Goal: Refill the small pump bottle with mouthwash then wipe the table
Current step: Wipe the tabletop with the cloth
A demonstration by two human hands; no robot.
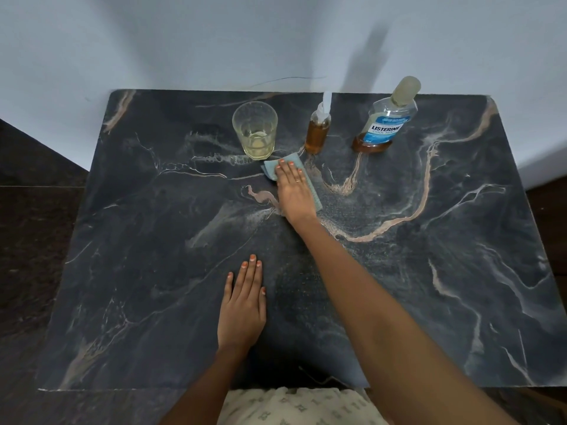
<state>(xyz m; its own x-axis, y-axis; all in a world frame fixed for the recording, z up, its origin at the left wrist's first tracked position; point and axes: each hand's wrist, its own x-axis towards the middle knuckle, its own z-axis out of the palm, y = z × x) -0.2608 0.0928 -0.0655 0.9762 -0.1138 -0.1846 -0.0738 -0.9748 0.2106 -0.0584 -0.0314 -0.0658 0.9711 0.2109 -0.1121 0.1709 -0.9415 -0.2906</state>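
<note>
The dark marble-patterned worktop (429,302) with pale and pinkish veins fills most of the view, and the wiping step seems to be in hand, so the refill is probably done. The right hand (295,191) lies flat on a light blue folded cloth (271,167), its fingers (290,171) straight and close together, pressing the cloth down and not pinching it. The left hand (244,305) rests palm down on the bare worktop, well behind the right fingers, with its fingers also held together and holding nothing.

Just beyond the right fingertips, to their right, stands the clear plastic mouthwash bottle with a blue label (387,118); its cap is on and only a low layer of amber liquid remains at the bottom. To the left of the fingertips stands a clear ribbed drinking glass (255,130) with a little pale yellow liquid. Directly ahead, nearest the fingertips, is the small clear pump bottle (318,130), filled with amber liquid almost to the neck, pump fitted.

The next stroke should pass around these three containers without knocking them.
</note>
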